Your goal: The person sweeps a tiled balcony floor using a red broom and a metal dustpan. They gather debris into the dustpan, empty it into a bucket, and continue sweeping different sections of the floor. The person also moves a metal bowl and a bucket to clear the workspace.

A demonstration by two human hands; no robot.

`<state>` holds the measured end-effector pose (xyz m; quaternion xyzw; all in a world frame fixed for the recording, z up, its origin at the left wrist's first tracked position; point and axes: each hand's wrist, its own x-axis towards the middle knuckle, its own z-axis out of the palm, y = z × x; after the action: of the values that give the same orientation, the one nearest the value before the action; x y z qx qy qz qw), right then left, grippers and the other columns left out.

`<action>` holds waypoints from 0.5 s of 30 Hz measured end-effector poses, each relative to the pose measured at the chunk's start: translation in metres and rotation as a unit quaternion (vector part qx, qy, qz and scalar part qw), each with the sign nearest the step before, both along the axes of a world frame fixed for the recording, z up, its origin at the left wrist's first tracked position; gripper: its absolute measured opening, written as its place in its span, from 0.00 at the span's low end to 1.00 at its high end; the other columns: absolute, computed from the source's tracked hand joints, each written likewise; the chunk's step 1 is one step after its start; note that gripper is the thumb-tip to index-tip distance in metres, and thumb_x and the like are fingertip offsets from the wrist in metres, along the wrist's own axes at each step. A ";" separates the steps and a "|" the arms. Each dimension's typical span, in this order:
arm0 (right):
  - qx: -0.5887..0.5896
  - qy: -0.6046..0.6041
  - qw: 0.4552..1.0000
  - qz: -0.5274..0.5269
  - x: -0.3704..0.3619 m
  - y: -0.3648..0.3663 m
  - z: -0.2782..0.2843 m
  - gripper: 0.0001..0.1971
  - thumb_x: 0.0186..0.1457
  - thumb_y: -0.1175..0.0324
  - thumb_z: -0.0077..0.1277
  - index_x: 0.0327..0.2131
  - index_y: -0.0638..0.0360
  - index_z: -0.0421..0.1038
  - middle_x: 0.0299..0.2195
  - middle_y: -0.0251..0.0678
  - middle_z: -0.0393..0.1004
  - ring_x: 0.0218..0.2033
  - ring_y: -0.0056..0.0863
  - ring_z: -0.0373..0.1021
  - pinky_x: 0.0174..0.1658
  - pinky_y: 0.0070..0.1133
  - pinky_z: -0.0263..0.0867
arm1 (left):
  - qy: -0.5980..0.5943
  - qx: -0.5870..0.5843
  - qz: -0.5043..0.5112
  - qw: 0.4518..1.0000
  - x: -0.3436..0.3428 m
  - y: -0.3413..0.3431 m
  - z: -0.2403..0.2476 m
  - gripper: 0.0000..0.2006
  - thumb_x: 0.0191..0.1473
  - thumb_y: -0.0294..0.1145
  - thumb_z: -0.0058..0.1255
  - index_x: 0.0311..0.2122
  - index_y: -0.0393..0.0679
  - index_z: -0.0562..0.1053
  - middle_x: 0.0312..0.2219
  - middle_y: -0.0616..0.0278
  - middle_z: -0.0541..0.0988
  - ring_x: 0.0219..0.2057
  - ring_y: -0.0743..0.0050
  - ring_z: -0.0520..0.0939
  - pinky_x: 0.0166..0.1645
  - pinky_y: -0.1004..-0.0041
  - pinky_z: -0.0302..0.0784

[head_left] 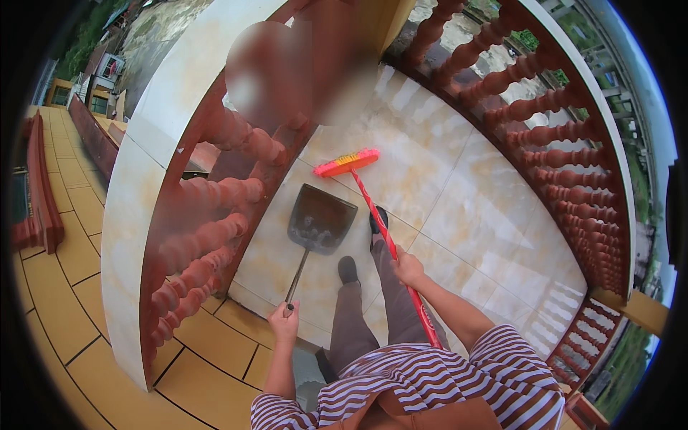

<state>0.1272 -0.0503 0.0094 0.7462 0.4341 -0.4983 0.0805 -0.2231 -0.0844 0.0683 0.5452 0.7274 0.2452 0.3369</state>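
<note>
My left hand [284,322] is closed around the end of the thin metal handle of a dustpan [321,218]. The dustpan's dark, wide pan lies on the tiled floor, with some greyish debris in it. My right hand [408,269] grips the red handle of a broom [374,206] partway along its length. The broom's head, orange with bright pink and yellow bristles, rests on the floor just beyond the dustpan, apart from its far edge. Its handle slants back toward my right side.
Pale marble-look tiles [459,236] cover the balcony floor. Red baluster railings with pale top rails stand at the left [215,197] and right [537,107]. My dark shoes [348,269] are beside the dustpan. A blurred patch hides part of the far corner. Yellow wall tiles [208,373] show at left.
</note>
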 end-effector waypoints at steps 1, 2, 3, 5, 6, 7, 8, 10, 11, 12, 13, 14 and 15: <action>-0.005 0.013 1.000 -0.009 -0.018 0.014 -0.001 0.28 0.54 0.66 0.41 0.59 0.53 0.51 0.23 0.46 0.75 0.15 0.34 0.72 0.27 0.30 0.70 | 0.002 0.004 -0.004 1.000 -0.002 0.001 0.001 0.21 0.44 0.27 0.62 0.15 0.40 0.58 0.10 0.59 0.55 0.15 0.68 0.53 0.18 0.72 0.55; -0.011 0.029 0.999 -0.017 -0.035 0.030 -0.004 0.30 0.54 0.66 0.41 0.61 0.52 0.48 0.24 0.46 0.75 0.16 0.34 0.72 0.27 0.30 0.70 | 0.007 0.008 -0.006 1.000 -0.004 0.000 0.001 0.21 0.43 0.27 0.62 0.15 0.40 0.58 0.10 0.59 0.55 0.14 0.68 0.53 0.18 0.72 0.55; 0.000 0.029 0.999 -0.036 -0.048 0.050 -0.012 0.31 0.53 0.66 0.40 0.62 0.50 0.48 0.24 0.45 0.76 0.18 0.35 0.73 0.32 0.31 0.70 | 0.003 0.014 -0.005 1.000 -0.007 0.000 -0.003 0.20 0.43 0.28 0.62 0.15 0.40 0.59 0.11 0.59 0.55 0.14 0.68 0.53 0.18 0.71 0.55; 0.035 0.021 0.996 -0.082 -0.060 0.092 -0.043 0.31 0.53 0.66 0.38 0.62 0.47 0.48 0.26 0.44 0.77 0.20 0.35 0.74 0.36 0.32 0.70 | -0.009 0.015 -0.006 1.000 -0.004 0.006 -0.005 0.21 0.44 0.28 0.62 0.15 0.40 0.58 0.11 0.59 0.54 0.14 0.69 0.53 0.18 0.72 0.55; 0.060 0.010 0.992 -0.111 -0.055 0.117 -0.056 0.31 0.53 0.66 0.38 0.62 0.46 0.49 0.27 0.45 0.77 0.19 0.34 0.74 0.34 0.31 0.70 | -0.018 0.015 -0.012 1.000 0.000 0.012 -0.006 0.21 0.44 0.28 0.62 0.15 0.40 0.58 0.11 0.60 0.54 0.14 0.69 0.53 0.18 0.72 0.55; 0.062 0.028 0.987 -0.146 -0.052 0.144 -0.056 0.31 0.53 0.66 0.38 0.62 0.47 0.49 0.29 0.47 0.76 0.19 0.34 0.74 0.33 0.29 0.70 | -0.021 0.018 -0.004 1.000 -0.001 0.015 -0.009 0.21 0.44 0.28 0.61 0.15 0.40 0.58 0.11 0.60 0.54 0.14 0.70 0.52 0.18 0.72 0.54; 0.065 0.044 0.981 -0.178 -0.050 0.167 -0.051 0.31 0.53 0.66 0.39 0.62 0.48 0.49 0.31 0.49 0.76 0.20 0.34 0.74 0.32 0.28 0.71 | -0.026 0.023 0.007 0.999 0.000 0.020 -0.015 0.21 0.45 0.28 0.61 0.15 0.40 0.58 0.11 0.61 0.53 0.14 0.71 0.52 0.18 0.72 0.54; 0.102 0.056 0.973 -0.197 -0.028 0.176 -0.057 0.32 0.53 0.68 0.42 0.62 0.52 0.49 0.25 0.43 0.73 0.15 0.29 0.70 0.23 0.26 0.69 | -0.033 0.028 0.015 0.999 0.006 0.031 -0.024 0.21 0.45 0.28 0.61 0.15 0.40 0.58 0.12 0.61 0.52 0.15 0.74 0.52 0.18 0.73 0.53; 0.122 0.061 0.969 -0.205 -0.012 0.178 -0.057 0.32 0.52 0.69 0.44 0.62 0.54 0.49 0.22 0.40 0.71 0.13 0.27 0.68 0.19 0.25 0.68 | -0.031 0.028 0.016 0.999 0.009 0.036 -0.028 0.21 0.46 0.28 0.61 0.15 0.40 0.58 0.12 0.62 0.52 0.15 0.75 0.52 0.18 0.73 0.52; 0.123 0.077 0.962 -0.231 -0.003 0.176 -0.055 0.32 0.53 0.70 0.45 0.62 0.54 0.49 0.21 0.38 0.70 0.14 0.25 0.67 0.18 0.24 0.67 | -0.024 0.026 0.018 0.999 0.009 0.041 -0.030 0.21 0.46 0.28 0.61 0.16 0.40 0.57 0.12 0.62 0.52 0.15 0.76 0.52 0.18 0.73 0.52; 0.125 0.093 0.954 -0.256 0.009 0.172 -0.051 0.32 0.53 0.71 0.45 0.62 0.54 0.49 0.21 0.36 0.68 0.14 0.24 0.66 0.17 0.23 0.66 | -0.037 0.029 0.025 0.999 0.013 0.046 -0.030 0.21 0.46 0.28 0.61 0.16 0.40 0.57 0.12 0.63 0.52 0.15 0.76 0.52 0.18 0.74 0.51; 0.127 0.108 0.944 -0.286 0.021 0.171 -0.046 0.33 0.53 0.71 0.46 0.62 0.55 0.49 0.21 0.34 0.67 0.14 0.22 0.65 0.16 0.22 0.65 | -0.051 0.033 0.029 0.998 0.017 0.054 -0.029 0.21 0.46 0.28 0.61 0.16 0.39 0.57 0.12 0.63 0.52 0.15 0.76 0.51 0.18 0.74 0.51; 0.132 0.104 0.940 -0.297 0.034 0.177 -0.041 0.32 0.54 0.72 0.45 0.62 0.56 0.49 0.22 0.33 0.66 0.15 0.20 0.63 0.15 0.21 0.64 | -0.062 0.036 0.034 0.997 0.022 0.062 -0.029 0.21 0.47 0.28 0.60 0.16 0.39 0.57 0.12 0.64 0.52 0.16 0.76 0.51 0.18 0.74 0.50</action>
<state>0.1610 0.1266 -0.0313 0.7893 0.2604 -0.5124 -0.2159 -0.2013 -0.0225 0.0394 0.5158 0.7137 0.3159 0.3532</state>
